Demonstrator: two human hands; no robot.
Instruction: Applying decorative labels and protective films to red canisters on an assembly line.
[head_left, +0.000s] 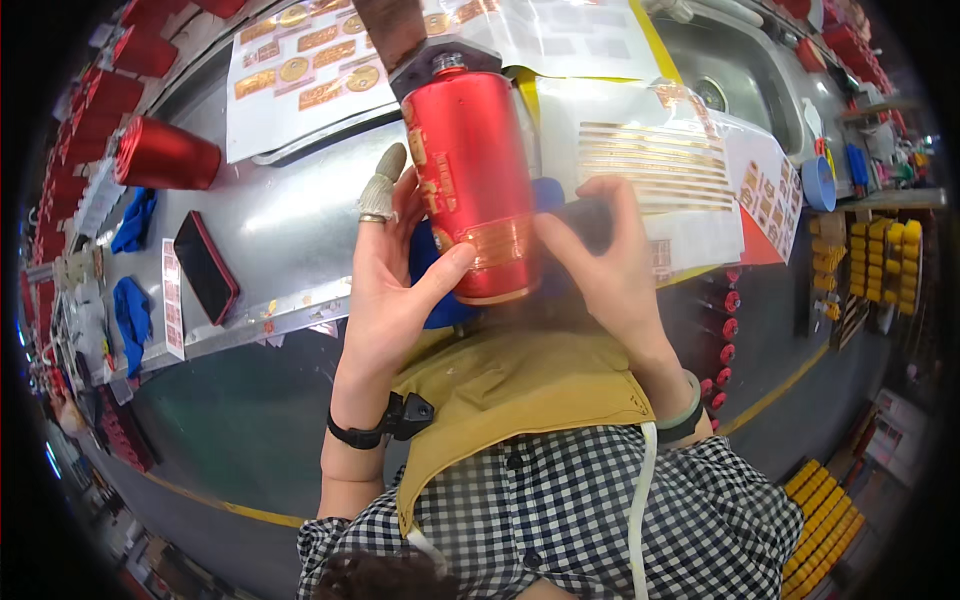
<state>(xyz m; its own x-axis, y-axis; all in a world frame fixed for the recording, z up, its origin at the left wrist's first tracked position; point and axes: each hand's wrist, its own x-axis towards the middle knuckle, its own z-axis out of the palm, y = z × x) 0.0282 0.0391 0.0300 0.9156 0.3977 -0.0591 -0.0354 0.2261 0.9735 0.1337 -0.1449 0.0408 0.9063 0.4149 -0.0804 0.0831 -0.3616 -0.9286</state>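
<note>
A red metallic bottle (pixel 490 170) with a threaded neck is tilted slightly in front of me. Gold decals run down its left side, and a gold band (pixel 495 243) lies around its lower part. My left hand (pixel 395 270) holds it from the left, thumb pressed on the band; one finger wears a pale cover and a ring. On the other side, my right hand (pixel 610 250) has its thumb tip at the bottle's edge beside the band. Its index finger is bent and apart from the thumb, and the remaining fingers are mostly hidden.
Gold decal sheets (pixel 310 70) and a sheet of gold strips (pixel 655 165) lie on the metal bench. Left are a red cup-shaped piece (pixel 168 153), a phone (pixel 207 265) and blue cloths (pixel 132 310). A sink (pixel 735 75) and a blue bowl (pixel 819 183) are at right.
</note>
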